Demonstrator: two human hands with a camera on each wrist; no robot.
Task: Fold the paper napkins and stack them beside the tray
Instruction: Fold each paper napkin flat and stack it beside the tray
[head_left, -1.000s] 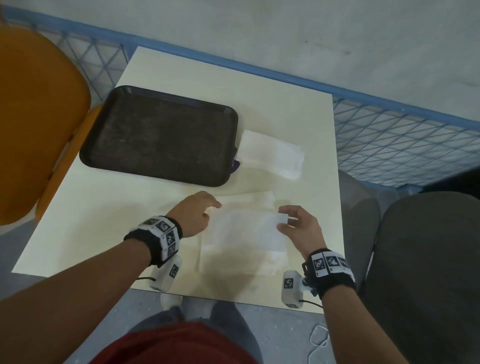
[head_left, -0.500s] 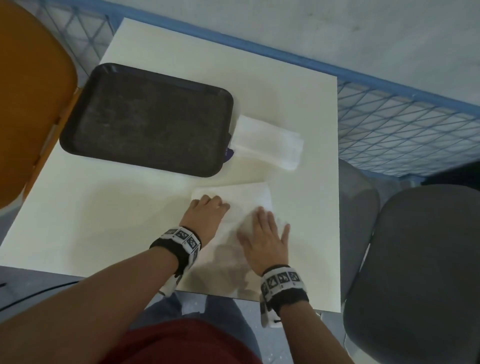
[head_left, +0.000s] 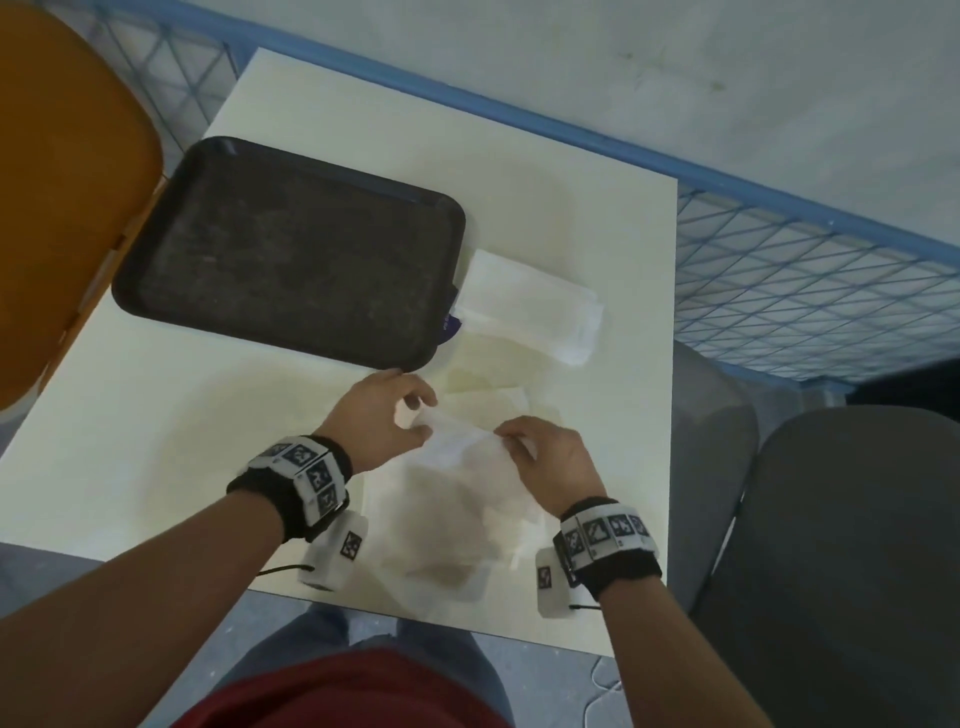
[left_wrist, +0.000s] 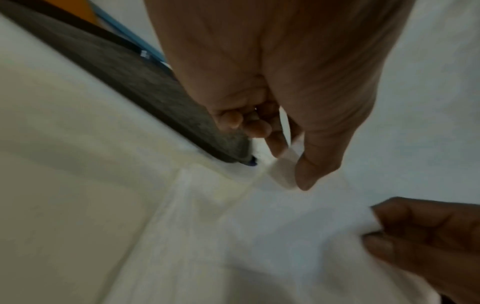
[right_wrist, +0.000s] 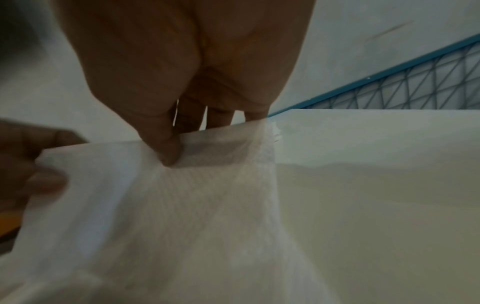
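Cream square table top (head_left: 545, 218) sits by a blue wire fence (head_left: 810, 291). Left hand (head_left: 378, 422) pinches one corner of a thin white paper napkin (head_left: 457, 467) between thumb and fingers. Right hand (head_left: 551, 460) pinches the other top corner. That sheet is lifted near the table's front edge, and its lower part is blurry. Another sheet under it is hard to make out. Behind the hands lies a dark brown plastic tray (head_left: 291, 260), with nothing in it. Folded white napkins (head_left: 530, 306) are stacked touching the tray's right side.
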